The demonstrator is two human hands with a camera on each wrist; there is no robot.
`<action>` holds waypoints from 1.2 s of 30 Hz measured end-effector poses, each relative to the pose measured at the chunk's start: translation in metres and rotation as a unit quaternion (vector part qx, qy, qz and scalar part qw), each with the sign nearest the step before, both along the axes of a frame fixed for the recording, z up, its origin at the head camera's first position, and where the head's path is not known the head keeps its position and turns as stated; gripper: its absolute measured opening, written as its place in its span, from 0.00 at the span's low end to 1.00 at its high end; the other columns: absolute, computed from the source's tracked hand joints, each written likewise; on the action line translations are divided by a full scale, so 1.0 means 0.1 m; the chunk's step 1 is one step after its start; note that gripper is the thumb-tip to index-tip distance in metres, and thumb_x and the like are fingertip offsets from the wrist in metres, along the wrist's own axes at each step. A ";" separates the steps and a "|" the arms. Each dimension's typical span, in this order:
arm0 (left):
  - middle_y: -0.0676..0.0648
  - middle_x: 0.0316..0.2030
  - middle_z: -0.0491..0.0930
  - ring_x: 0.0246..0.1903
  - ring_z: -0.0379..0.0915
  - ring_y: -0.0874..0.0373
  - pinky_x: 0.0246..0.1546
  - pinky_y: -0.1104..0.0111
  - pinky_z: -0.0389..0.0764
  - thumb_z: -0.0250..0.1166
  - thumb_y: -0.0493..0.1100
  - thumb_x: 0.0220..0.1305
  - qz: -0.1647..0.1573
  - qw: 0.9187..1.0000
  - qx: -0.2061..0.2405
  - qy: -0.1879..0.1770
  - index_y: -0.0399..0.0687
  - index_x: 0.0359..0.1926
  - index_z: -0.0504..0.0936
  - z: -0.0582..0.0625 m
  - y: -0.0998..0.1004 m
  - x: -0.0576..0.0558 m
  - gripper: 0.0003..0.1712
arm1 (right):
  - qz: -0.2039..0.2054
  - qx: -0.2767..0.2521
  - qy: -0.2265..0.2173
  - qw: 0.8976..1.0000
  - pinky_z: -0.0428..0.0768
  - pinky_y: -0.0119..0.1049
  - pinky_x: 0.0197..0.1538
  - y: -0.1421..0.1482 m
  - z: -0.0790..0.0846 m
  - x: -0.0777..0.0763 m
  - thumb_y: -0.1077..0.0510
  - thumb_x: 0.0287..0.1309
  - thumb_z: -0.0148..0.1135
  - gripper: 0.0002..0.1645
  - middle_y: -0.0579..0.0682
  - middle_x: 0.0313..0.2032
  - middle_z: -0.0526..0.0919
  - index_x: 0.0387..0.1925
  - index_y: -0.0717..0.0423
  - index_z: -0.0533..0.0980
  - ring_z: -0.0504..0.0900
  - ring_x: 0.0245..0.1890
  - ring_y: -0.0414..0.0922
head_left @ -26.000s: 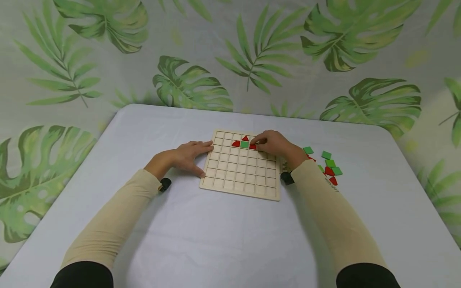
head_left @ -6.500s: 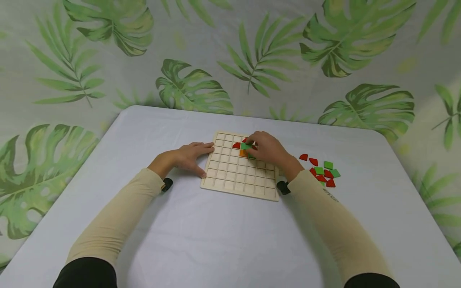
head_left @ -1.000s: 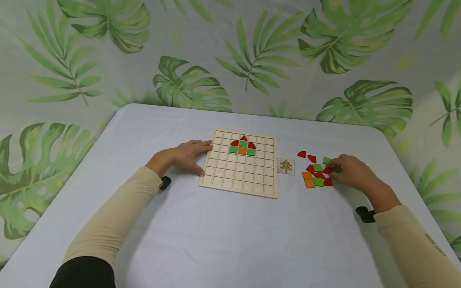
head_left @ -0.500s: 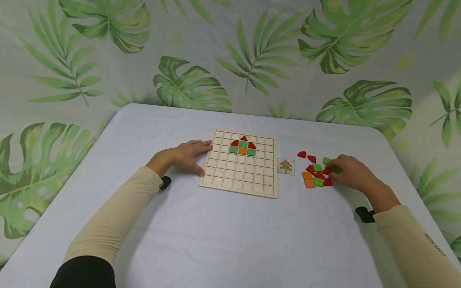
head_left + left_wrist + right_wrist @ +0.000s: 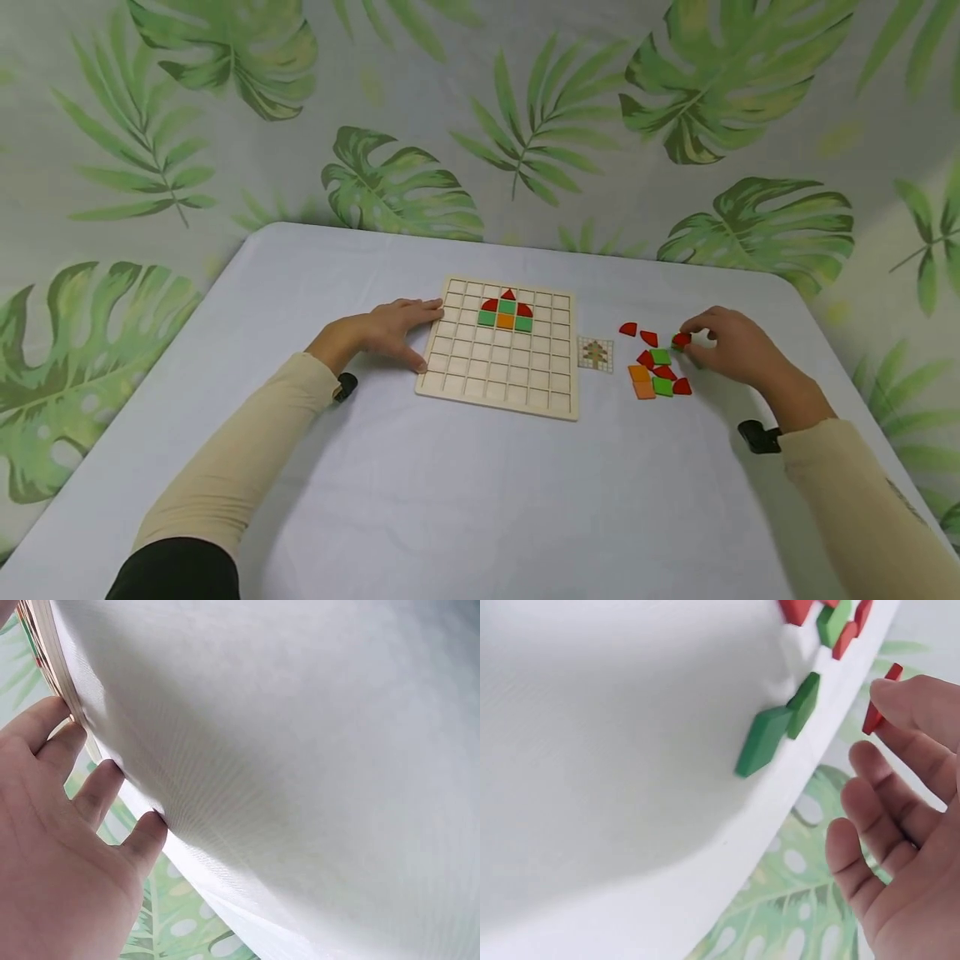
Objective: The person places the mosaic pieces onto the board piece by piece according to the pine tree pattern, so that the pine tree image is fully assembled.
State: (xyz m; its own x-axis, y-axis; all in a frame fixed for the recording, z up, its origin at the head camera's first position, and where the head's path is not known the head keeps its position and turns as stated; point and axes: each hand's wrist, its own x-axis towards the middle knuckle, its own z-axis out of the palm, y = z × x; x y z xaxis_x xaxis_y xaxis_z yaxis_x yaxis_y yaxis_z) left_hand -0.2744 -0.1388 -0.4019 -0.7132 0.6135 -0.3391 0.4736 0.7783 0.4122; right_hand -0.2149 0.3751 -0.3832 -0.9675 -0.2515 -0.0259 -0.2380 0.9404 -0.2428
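Note:
A wooden grid board (image 5: pixel 487 367) lies mid-table. On it, a red triangle tile (image 5: pixel 507 294) tops a green square tile (image 5: pixel 507 307) with red rounded tiles on both sides; below sits an orange tile (image 5: pixel 506 321) between two green ones. My left hand (image 5: pixel 386 327) rests against the board's left edge, fingers extended and spread. At the right, my right hand (image 5: pixel 738 346) pinches a red tile (image 5: pixel 871 720) between thumb and index finger, raised above the loose pieces; its exact shape is hard to tell. Two green tiles (image 5: pixel 765 739) lie beneath that hand in the right wrist view.
A small pattern card (image 5: pixel 596 353) with a tree-like figure lies beside the board's right edge. Several loose red, green and orange tiles (image 5: pixel 640 374) are scattered between the card and my right hand. A leaf-print cloth (image 5: pixel 540 125) hangs behind the white table.
Since earlier, a green, orange and green row has appeared on the board. In the last half second my right hand has lifted a red tile from the loose pieces. My left hand stays put.

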 end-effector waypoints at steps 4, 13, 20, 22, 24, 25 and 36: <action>0.49 0.80 0.43 0.79 0.38 0.40 0.74 0.40 0.49 0.72 0.58 0.54 -0.003 1.000 0.002 0.004 0.51 0.78 0.52 0.01 0.00 -0.01 0.57 | 0.009 -0.012 0.003 1.000 0.79 0.57 0.49 -0.13 0.04 -0.09 0.59 0.61 0.63 0.18 0.64 0.47 0.84 0.50 0.65 0.80 0.78 0.46 0.60; 0.50 0.81 0.43 0.79 0.37 0.41 0.75 0.40 0.48 0.72 0.59 0.54 -0.004 1.000 -0.001 0.000 0.52 0.79 0.52 -0.02 0.01 -0.03 0.57 | 0.022 -0.030 -0.010 0.999 0.77 0.56 0.54 -0.59 0.07 -0.33 0.58 0.62 0.62 0.21 0.62 0.51 0.83 0.54 0.64 0.80 0.76 0.49 0.58; 0.50 0.80 0.43 0.79 0.37 0.42 0.75 0.41 0.49 0.72 0.58 0.54 -0.001 1.000 -0.004 0.000 0.52 0.79 0.52 -0.02 0.00 -0.01 0.57 | 0.061 -0.032 0.001 0.998 0.77 0.55 0.53 -0.91 0.10 -0.46 0.59 0.61 0.63 0.19 0.61 0.50 0.83 0.53 0.63 0.81 0.76 0.48 0.57; 0.50 0.81 0.43 0.79 0.37 0.42 0.75 0.41 0.48 0.72 0.58 0.54 0.000 1.000 -0.003 0.000 0.52 0.79 0.52 -0.02 -0.01 -0.01 0.57 | 0.073 -0.034 0.002 0.997 0.77 0.54 0.53 -0.99 0.09 -0.49 0.59 0.62 0.63 0.19 0.61 0.50 0.83 0.53 0.63 0.81 0.76 0.48 0.57; 0.50 0.81 0.43 0.79 0.37 0.41 0.75 0.41 0.49 0.72 0.58 0.54 0.002 1.000 -0.002 -0.001 0.52 0.79 0.52 -0.02 -0.02 -0.01 0.57 | 0.083 -0.037 0.002 0.996 0.77 0.54 0.53 -1.07 0.07 -0.53 0.59 0.62 0.63 0.18 0.60 0.50 0.83 0.52 0.62 0.81 0.77 0.48 0.57; 0.50 0.81 0.43 0.79 0.37 0.42 0.75 0.41 0.49 0.72 0.57 0.54 0.003 1.000 -0.001 -0.001 0.52 0.79 0.52 -0.02 -0.02 -0.01 0.57 | 0.089 -0.038 0.004 0.995 0.77 0.53 0.54 -1.12 0.07 -0.54 0.59 0.62 0.63 0.18 0.60 0.50 0.83 0.52 0.62 0.81 0.77 0.48 0.57; 0.51 0.81 0.42 0.79 0.37 0.42 0.75 0.41 0.49 0.73 0.57 0.54 0.005 1.000 0.001 -0.006 0.52 0.79 0.52 0.00 -0.01 0.00 0.57 | 0.132 -0.070 0.000 0.989 0.77 0.51 0.53 -1.74 0.06 -0.72 0.58 0.63 0.63 0.19 0.57 0.49 0.84 0.54 0.59 0.82 0.78 0.48 0.53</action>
